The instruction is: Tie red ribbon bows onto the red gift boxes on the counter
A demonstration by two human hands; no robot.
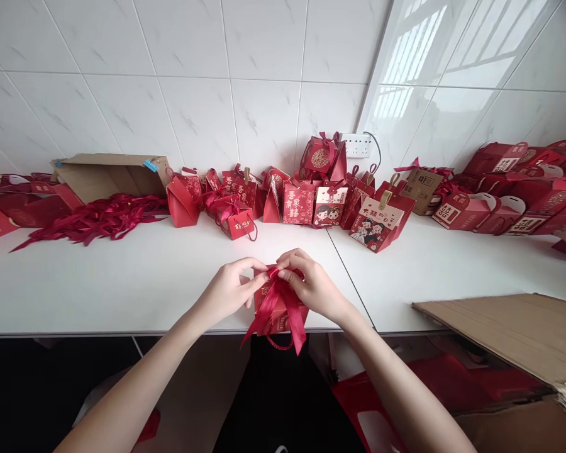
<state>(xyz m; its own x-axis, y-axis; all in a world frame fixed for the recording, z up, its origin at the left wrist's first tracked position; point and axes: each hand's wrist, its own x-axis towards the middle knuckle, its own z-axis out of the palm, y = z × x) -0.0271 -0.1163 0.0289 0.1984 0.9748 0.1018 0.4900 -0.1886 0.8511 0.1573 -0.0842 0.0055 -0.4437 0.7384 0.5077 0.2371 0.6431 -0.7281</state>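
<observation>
A small red gift box (279, 323) stands at the front edge of the white table, with a twisted cord handle hanging over the edge. A red satin ribbon (266, 309) is looped in a bow on top of it, its two tails falling toward me. My left hand (233, 283) pinches the bow's left side between thumb and finger. My right hand (311, 283) closes on the right side of the same bow, thumb at the knot. Part of the box top is hidden behind the fingers.
Several finished-looking red gift boxes (298, 202) line the wall. Loose ribbons (99, 220) lie in a heap before a cardboard box (110, 173) at left. More red boxes (542, 182) are piled at right, near an open carton (509, 327). A power strip (356, 146) is against the wall.
</observation>
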